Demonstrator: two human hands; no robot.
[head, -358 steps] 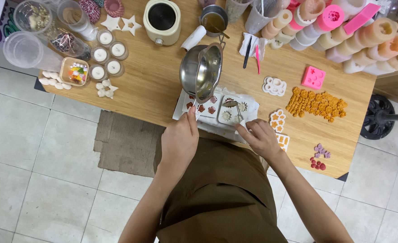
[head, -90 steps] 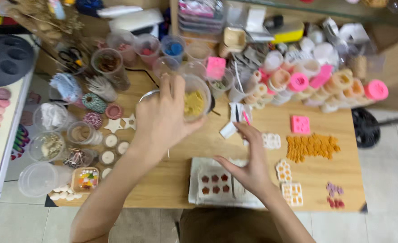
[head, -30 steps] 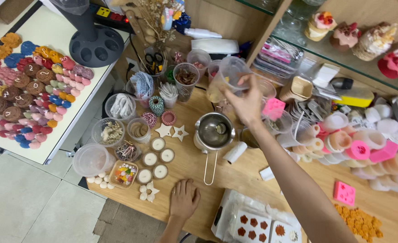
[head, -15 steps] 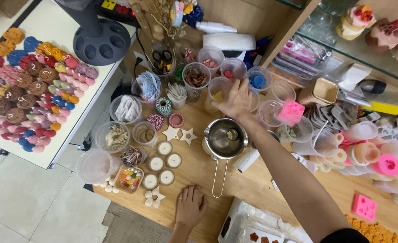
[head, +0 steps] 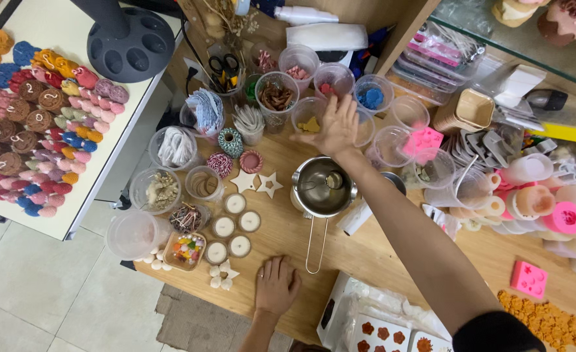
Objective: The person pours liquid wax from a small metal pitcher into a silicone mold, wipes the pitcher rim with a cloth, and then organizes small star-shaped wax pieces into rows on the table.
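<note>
— Wooden bench, cluttered: what occupies the hands?

— Right hand, fingers spread, sits atop a clear plastic cup of yellow bits (behind the steel pouring pot); left hand lies flat, empty, on the bench edge.

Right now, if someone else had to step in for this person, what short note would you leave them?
Left hand: flat on the wooden table, holding nothing.
Right hand: stretched out, open, over the clear cup of yellow pieces; no grip on it that I can see.
Steel pouring pot: stands on the table between the hands, handle toward the person, a little liquid inside.
Filled mould tray: at the near edge.
Nothing visibly lifted from the cups yet.
</note>
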